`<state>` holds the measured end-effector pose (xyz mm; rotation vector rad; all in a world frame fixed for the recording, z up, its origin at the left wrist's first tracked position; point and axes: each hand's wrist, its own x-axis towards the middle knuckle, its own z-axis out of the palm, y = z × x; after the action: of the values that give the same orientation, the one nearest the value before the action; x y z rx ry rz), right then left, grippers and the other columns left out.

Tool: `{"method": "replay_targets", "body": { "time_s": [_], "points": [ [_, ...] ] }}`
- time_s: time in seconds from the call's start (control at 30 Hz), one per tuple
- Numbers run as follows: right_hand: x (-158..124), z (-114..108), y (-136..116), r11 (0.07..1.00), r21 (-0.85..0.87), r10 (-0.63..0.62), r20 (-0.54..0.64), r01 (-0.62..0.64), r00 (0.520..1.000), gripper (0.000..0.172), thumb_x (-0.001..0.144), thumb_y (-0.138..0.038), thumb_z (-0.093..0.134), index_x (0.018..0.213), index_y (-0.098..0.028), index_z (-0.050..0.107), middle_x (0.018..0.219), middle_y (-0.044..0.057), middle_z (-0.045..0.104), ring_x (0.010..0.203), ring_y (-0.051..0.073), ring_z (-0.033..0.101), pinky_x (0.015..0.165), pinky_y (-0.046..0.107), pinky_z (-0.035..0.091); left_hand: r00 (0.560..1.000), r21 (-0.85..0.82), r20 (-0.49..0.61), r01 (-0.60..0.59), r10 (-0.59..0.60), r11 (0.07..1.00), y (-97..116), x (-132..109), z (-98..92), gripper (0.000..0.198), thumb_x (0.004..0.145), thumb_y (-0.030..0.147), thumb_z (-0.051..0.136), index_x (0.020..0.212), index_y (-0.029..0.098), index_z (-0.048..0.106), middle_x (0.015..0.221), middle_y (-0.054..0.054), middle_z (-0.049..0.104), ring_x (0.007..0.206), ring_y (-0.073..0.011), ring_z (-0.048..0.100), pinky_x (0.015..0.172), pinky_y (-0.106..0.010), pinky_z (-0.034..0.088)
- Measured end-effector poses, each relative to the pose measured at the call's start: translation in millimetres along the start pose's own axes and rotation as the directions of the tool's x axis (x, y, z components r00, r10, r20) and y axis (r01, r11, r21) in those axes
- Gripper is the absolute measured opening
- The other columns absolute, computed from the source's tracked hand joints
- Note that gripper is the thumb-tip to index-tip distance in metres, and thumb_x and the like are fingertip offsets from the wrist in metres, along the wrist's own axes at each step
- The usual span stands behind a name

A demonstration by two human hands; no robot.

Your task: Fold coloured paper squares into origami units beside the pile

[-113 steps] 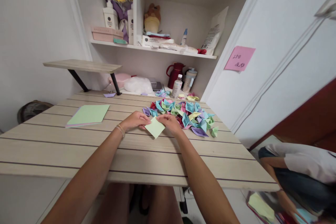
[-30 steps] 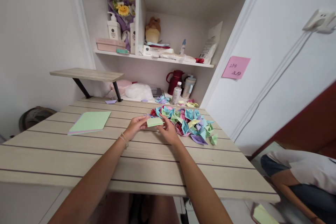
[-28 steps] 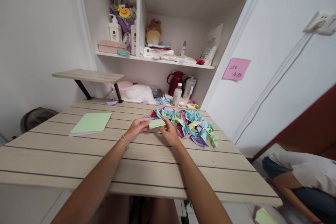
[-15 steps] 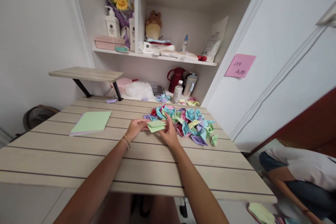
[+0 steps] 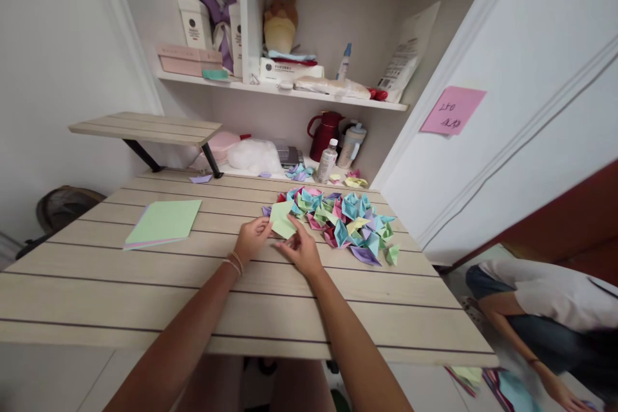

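- One small, smooth, light-green paper (image 5: 281, 217), flat and angular, is held over the plank-striped desk (image 5: 270, 299).
- Its left edge is pinched by the left hand (image 5: 253, 237); the right hand (image 5: 303, 251) is partly spread, one fingertip laid at the right edge.
- At the paper's three o'clock, crisp, pointed paper boats (image 5: 340, 233) are heaped, too overlapped to be counted.
- At nine o'clock, one stack of flat sheets (image 5: 168, 219) is laid.
- At one o'clock, one clear bottle (image 5: 327, 163) is stood.

Paper piece (image 5: 282, 218) | pale green | small, angular outline | tilted up | left edge held in left-hand fingers (image 5: 262, 226)
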<state>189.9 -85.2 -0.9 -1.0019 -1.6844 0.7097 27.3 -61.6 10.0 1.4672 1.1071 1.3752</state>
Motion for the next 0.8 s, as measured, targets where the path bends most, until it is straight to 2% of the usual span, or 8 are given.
{"method": "replay_targets", "body": {
  "time_s": [0.1,0.17,0.23,0.4,0.53,0.67,0.8],
  "points": [
    [4,-2,3,0.999,-0.038,-0.039,-0.029,0.038,0.999,0.043,0.069,-0.027,0.064,0.111,-0.022,0.058,0.098,0.007,0.064,0.068,0.016,0.058,0.06,0.027,0.047,1.0,-0.029,0.017,0.004,-0.003,1.0,-5,2,2.2,0.024,0.069,0.034,0.062,0.083,0.014,0.062,0.079,-0.007,0.07,0.071,-0.0209,0.067,0.065,-0.031,0.056],
    [7,-4,4,0.999,-0.015,-0.053,-0.058,0.052,0.997,0.035,0.071,-0.022,0.059,0.106,-0.023,0.061,0.104,0.007,0.063,0.083,0.019,0.059,0.066,0.028,0.047,0.999,-0.073,0.041,0.03,-0.027,0.997,-7,4,2.9,0.026,0.069,0.034,0.062,0.084,0.013,0.061,0.081,-0.008,0.07,0.074,-0.0214,0.067,0.066,-0.031,0.055],
    [10,-5,4,0.999,0.026,-0.036,-0.069,0.037,0.997,0.032,0.071,-0.02,0.058,0.103,-0.023,0.064,0.103,0.007,0.062,0.089,0.021,0.058,0.067,0.029,0.048,0.996,-0.128,0.068,0.069,-0.06,0.989,-7,6,3.3,0.027,0.069,0.035,0.063,0.085,0.013,0.06,0.081,-0.009,0.07,0.076,-0.0221,0.066,0.067,-0.031,0.055],
    [14,-5,1,0.988,0.145,0.057,-0.084,-0.044,0.995,0.028,0.059,-0.025,0.072,0.086,-0.021,0.069,0.101,0.007,0.061,0.085,0.022,0.058,0.059,0.028,0.05,0.984,-0.243,0.097,0.17,-0.15,0.955,-6,12,3.4,0.031,0.065,0.036,0.067,0.084,0.013,0.06,0.079,-0.008,0.07,0.079,-0.0232,0.066,0.069,-0.031,0.053],
    [16,-5,0,0.977,0.192,0.122,-0.148,-0.093,0.981,0.016,0.062,-0.031,0.069,0.072,-0.018,0.069,0.09,0.007,0.064,0.081,0.021,0.058,0.063,0.03,0.049,0.971,-0.32,0.114,0.236,-0.21,0.918,-7,16,2.1,0.031,0.06,0.036,0.07,0.078,0.013,0.06,0.077,-0.007,0.07,0.077,-0.0229,0.066,0.071,-0.033,0.053],
    [25,-1,-1,0.968,0.213,0.191,-0.273,-0.134,0.943,0.021,0.067,-0.035,0.066,0.062,-0.015,0.063,0.067,0.003,0.062,0.068,0.017,0.056,0.065,0.03,0.047,0.96,-0.386,0.16,0.276,-0.231,0.88,-4,17,-0.8,0.034,0.059,0.033,0.072,0.083,0.011,0.061,0.082,-0.009,0.07,0.077,-0.0236,0.066,0.076,-0.036,0.052],
    [36,16,-2,0.917,0.343,0.33,-0.365,-0.203,0.87,0.029,0.06,-0.038,0.071,0.068,-0.013,0.059,0.063,0.001,0.06,0.057,0.014,0.055,0.056,0.027,0.046,0.962,-0.45,0.17,0.27,-0.216,0.851,1,17,-4.1,0.042,0.059,0.028,0.073,0.094,0.009,0.06,0.088,-0.013,0.069,0.083,-0.0252,0.066,0.081,-0.039,0.05]
  ]
}}
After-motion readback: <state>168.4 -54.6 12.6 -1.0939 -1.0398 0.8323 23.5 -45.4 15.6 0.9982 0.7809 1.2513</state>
